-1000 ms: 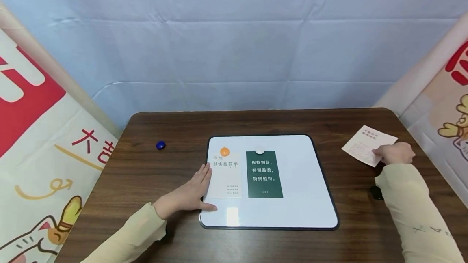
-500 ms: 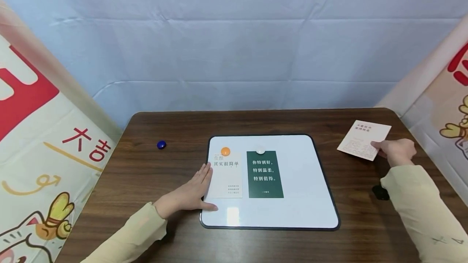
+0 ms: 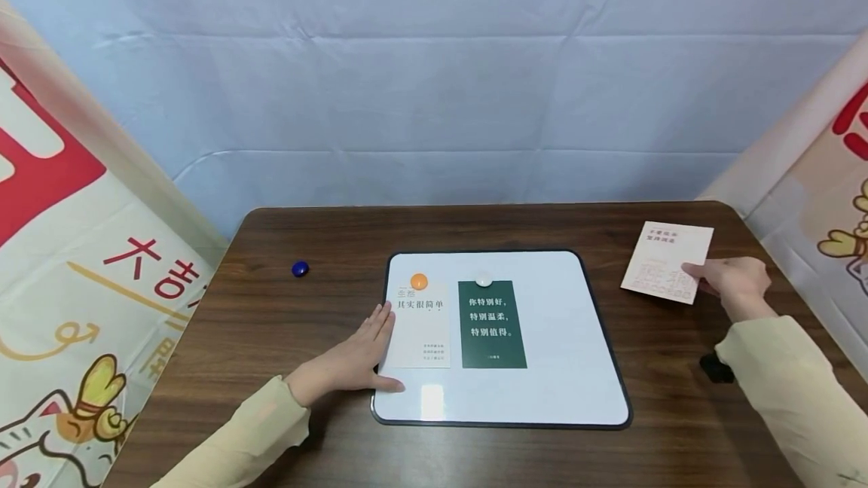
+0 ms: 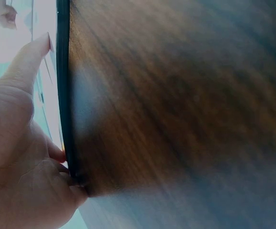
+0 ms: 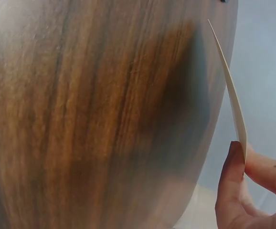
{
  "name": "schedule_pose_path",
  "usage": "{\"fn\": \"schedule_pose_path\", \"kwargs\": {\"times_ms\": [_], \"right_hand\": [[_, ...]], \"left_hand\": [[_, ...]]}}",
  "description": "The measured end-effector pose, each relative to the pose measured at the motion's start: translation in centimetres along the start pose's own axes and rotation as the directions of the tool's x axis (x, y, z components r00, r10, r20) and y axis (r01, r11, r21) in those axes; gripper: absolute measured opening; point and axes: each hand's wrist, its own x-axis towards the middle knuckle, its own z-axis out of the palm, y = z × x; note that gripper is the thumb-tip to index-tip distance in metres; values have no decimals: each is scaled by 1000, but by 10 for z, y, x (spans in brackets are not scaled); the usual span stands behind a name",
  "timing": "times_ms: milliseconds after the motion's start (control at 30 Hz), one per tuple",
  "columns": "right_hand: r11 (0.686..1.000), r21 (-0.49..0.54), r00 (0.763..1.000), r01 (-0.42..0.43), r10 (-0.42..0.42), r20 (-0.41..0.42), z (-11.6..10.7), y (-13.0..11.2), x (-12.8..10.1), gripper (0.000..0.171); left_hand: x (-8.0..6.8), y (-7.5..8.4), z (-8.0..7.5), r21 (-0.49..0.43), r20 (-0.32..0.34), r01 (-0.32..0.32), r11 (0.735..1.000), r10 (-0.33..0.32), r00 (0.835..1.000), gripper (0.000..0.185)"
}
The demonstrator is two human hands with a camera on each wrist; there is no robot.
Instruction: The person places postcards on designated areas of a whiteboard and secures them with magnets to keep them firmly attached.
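Observation:
A whiteboard point(image 3: 570, 367) lies flat on the brown table point(image 3: 271, 322). On it a cream card point(image 3: 422, 333) sits under an orange magnet point(image 3: 418, 281), and a dark green card point(image 3: 491, 324) sits under a white magnet point(image 3: 483, 279). My left hand point(image 3: 353, 358) lies flat, fingers straight, on the board's left edge point(image 4: 64, 119) beside the cream card. My right hand point(image 3: 728, 282) pinches a pale pink card point(image 3: 667, 260) by its right edge and holds it lifted off the table at the far right; the right wrist view shows this card point(image 5: 231, 90) edge-on between thumb and fingers.
A blue magnet point(image 3: 300, 269) lies on the table left of the board. A small black object point(image 3: 716, 368) sits near my right sleeve. Printed banners stand at both sides and a pale blue cloth hangs behind the table.
My right hand has raised the pink card off the table and turned it more upright, shifting slightly left. The left hand and the board have stayed put.

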Motion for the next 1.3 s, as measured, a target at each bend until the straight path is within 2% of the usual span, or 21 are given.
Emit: {"fn": "schedule_pose_path", "kwargs": {"times_ms": [100, 233, 333, 400, 567, 700, 933, 1133, 1300], "right_hand": [[1000, -15, 1000, 16, -16, 1, 5, 9, 17, 38], [996, -42, 996, 84, -84, 1, 14, 21, 34, 78], [989, -78, 992, 123, -122, 20, 17, 20, 31, 85], [986, -100, 991, 136, -134, 25, 17, 11, 16, 84], [975, -127, 982, 184, -178, 58, 12, -21, -46, 68], [960, -143, 968, 239, -224, 110, 12, -32, -76, 64], [945, -159, 953, 286, -263, 151, 17, -37, -96, 64], [924, -146, 925, 353, -321, 205, 23, -39, -104, 63], [919, -142, 916, 367, -330, 228, 29, -43, -113, 63]], "left_hand": [[-2, 2, -2, -2, -6, -5, 1000, 5, 1000, 114], [-5, 5, -4, 4, -17, -20, 1000, 20, 1000, 114], [-5, 6, -5, 7, -20, -23, 1000, 23, 1000, 114], [-5, 6, -5, 7, -20, -22, 1000, 22, 1000, 114], [-5, 6, -5, 6, -25, -24, 1000, 24, 999, 114], [-5, 6, -4, 7, -22, -21, 1000, 21, 1000, 114], [-8, 9, -7, 0, -21, -11, 1000, 11, 1000, 114], [-11, 11, -9, -3, -16, -7, 1000, 7, 1000, 114], [-11, 12, -10, -5, -18, -6, 1000, 6, 1000, 114]]}}
